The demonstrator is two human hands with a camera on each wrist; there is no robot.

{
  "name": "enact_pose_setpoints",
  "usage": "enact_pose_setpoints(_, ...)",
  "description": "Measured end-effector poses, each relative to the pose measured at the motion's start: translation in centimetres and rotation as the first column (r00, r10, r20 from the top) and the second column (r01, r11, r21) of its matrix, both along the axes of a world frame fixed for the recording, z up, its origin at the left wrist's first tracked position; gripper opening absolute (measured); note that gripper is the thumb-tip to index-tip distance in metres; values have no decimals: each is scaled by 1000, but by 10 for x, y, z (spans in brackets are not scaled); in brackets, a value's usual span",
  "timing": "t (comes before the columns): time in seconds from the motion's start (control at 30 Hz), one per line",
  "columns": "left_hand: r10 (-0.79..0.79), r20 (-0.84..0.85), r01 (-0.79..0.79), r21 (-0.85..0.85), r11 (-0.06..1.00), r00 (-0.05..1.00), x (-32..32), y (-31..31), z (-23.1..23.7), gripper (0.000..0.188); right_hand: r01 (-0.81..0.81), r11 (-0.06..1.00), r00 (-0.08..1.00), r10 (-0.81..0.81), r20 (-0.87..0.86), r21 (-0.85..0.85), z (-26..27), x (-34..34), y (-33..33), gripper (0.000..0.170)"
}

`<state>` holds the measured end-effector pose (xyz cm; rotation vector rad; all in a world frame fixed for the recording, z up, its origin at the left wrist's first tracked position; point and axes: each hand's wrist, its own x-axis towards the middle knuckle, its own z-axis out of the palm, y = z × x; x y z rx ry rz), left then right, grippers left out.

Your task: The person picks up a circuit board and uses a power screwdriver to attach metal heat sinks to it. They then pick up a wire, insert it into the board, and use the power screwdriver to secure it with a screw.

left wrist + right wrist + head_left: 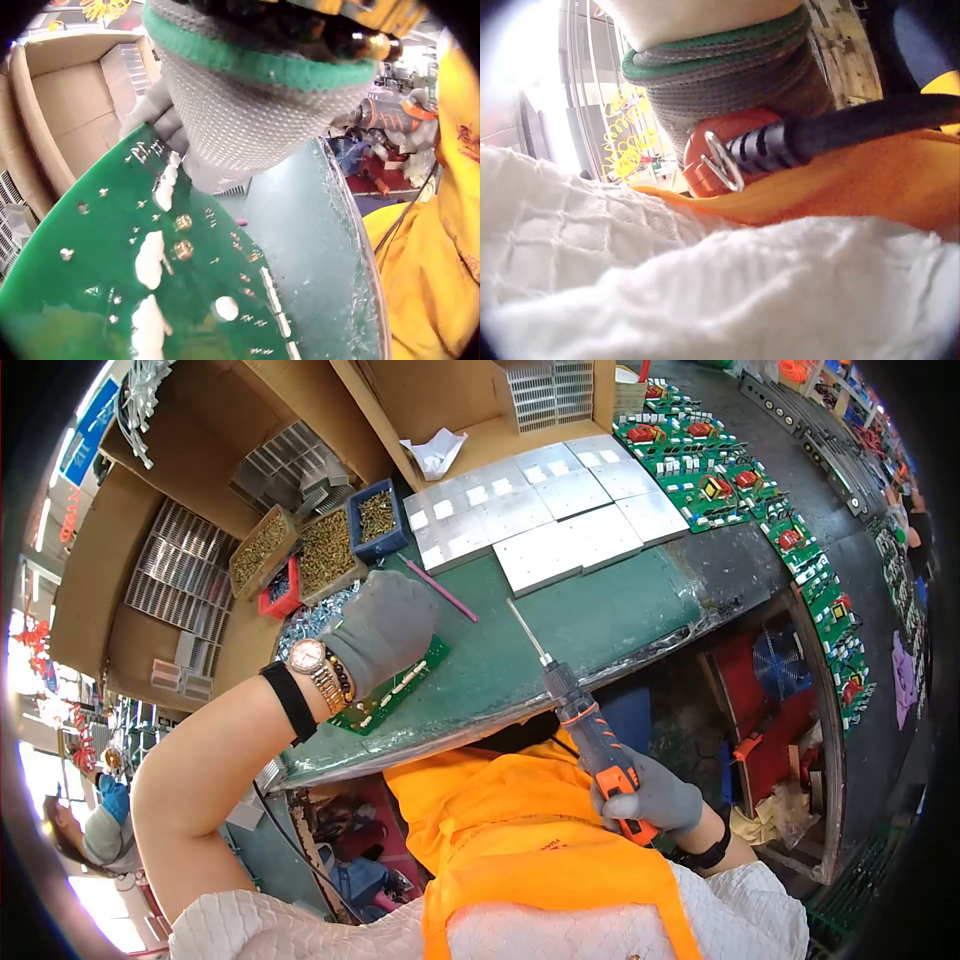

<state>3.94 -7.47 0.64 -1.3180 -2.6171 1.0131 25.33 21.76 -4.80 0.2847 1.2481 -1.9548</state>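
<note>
My gloved left hand (pixel 385 625) grips the edge of a green circuit board (pixel 395 695) over the bench. In the left wrist view the circuit board (pixel 97 240) stands tilted, showing white blobs and solder points on its face; the gloved fingers (pixel 161 112) curl at its top edge. Low at the right, my gloved right hand (pixel 655 795) holds an electric screwdriver (pixel 585 720) by its orange and black handle. Its long bit points up and away over the bench edge. From the right wrist only the tool's orange end (pixel 705 176) and black cord (pixel 855 135) show.
Bins of brass screws (pixel 325 550) and loose silver screws (pixel 315 618) lie beyond the left hand. Flat aluminium plates (pixel 560 550) cover the back of the green bench (pixel 470 665), near a pink stick (pixel 445 592). Boxes hold finned metal parts (pixel 185 565). More circuit boards (pixel 715 500) line the right.
</note>
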Motion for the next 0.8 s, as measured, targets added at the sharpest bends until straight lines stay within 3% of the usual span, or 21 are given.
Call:
enact_pose_setpoints(0.07,-190,-37,193,109,975,981,2,-6,10,8,2,1000,1000,-2,-14,-14,-7,2,-2,60)
enact_pose_setpoints(0.1,-183,-42,187,104,977,982,4,-9,17,8,-22,1000,999,22,-39,18,-10,2,-2,60)
enact_pose_setpoints(0.17,-70,37,50,395,917,997,13,-16,33,17,-55,998,996,57,-67,43,-10,1,-2,60)
enact_pose_setpoints(0.2,38,37,-53,583,811,999,20,-26,37,22,-23,1000,998,24,-53,13,-8,1,-1,50)
enact_pose_setpoints(0.23,44,34,-55,578,814,998,32,-37,39,22,11,1000,999,-11,-39,-16,-7,1,0,39)
enact_pose_setpoints(0.27,75,-23,-41,656,753,997,51,-50,39,22,5,1000,999,-6,-43,-22,-10,1,2,39)
enact_pose_setpoints(0.3,110,-79,-17,729,685,991,71,-59,39,23,-12,1000,999,12,-47,-8,-14,0,5,51)
enact_pose_setpoints(0.33,103,10,-82,680,729,995,92,-65,41,22,-29,1000,998,30,-49,9,-17,0,7,64)
enact_pose_setpoints(0.37,104,102,-145,624,768,989,114,-71,41,21,-36,999,998,37,-52,11,-16,0,8,64)
enact_pose_setpoints(0.43,262,203,-331,523,786,943,156,-92,12,21,-12,1000,1000,12,-10,11,-15,-3,9,66)
enact_pose_setpoints(0.47,492,374,-601,275,750,786,173,-107,-4,22,-23,1000,1000,24,-9,11,-16,-4,9,66)
enact_pose_setpoints(0.5,700,460,-781,-21,624,546,187,-121,-15,23,-7,999,1000,7,-13,-31,-17,-5,9,67)
enact_pose_setpoints(0.53,707,461,-789,-21,614,537,199,-132,-20,23,6,997,1000,-8,-19,-71,-19,-6,8,68)
enact_pose_setpoints(0.6,815,512,-827,-308,471,273,215,-151,-23,21,13,990,1000,-14,-10,-137,-23,-10,5,68)
enact_pose_setpoints(0.63,816,512,-832,-304,464,268,215,-159,-20,21,39,978,999,-39,7,-203,-23,-11,3,70)
enact_pose_setpoints(0.67,756,480,-871,33,491,444,213,-166,-16,21,32,980,999,-32,6,-199,-21,-14,0,70)
enact_pose_setpoints(0.7,702,386,-798,366,479,599,208,-168,-12,20,13,987,999,-19,-31,-163,-18,-19,-4,72)
enact_pose_setpoints(0.77,548,150,-431,793,431,823,179,-154,10,21,-4,993,997,-5,-73,-116,-12,-26,-13,73)
enact_pose_setpoints(0.8,500,99,-348,831,435,860,160,-145,20,23,-32,992,994,19,-104,-124,-12,-29,-19,64)
